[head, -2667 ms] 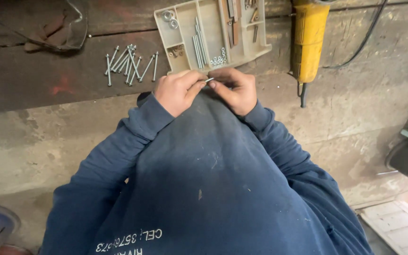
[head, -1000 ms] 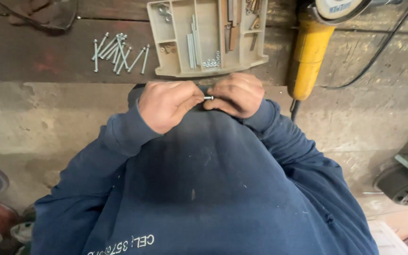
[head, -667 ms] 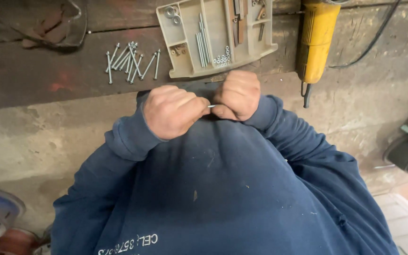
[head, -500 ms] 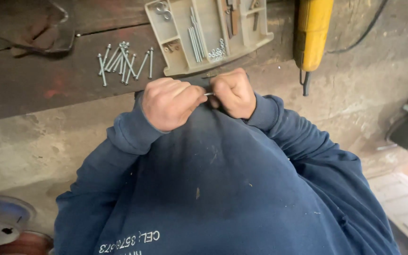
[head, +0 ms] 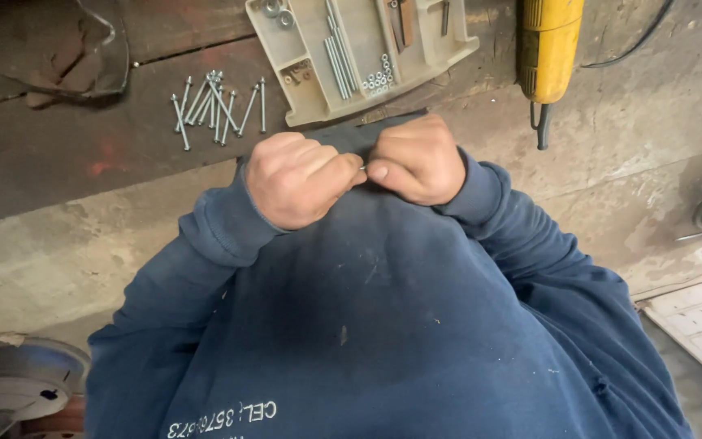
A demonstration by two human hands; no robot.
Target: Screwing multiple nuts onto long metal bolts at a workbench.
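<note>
A small screw (head: 362, 168) is pinched between the left hand (head: 298, 179) and right hand (head: 420, 160), both closed on it, against the chest. Only a sliver shows; its long axis seems level, running hand to hand.

you're standing in a workshop. a worn, stained wooden workbench (head: 58, 154) runs ahead of you, with a scatter of long silver bolts (head: 217, 102) on it. beside them sits a beige compartment tray (head: 359, 45) holding bolts, nuts and washers, a yellow power tool (head: 548, 49) to its right, bare concrete below.
</note>
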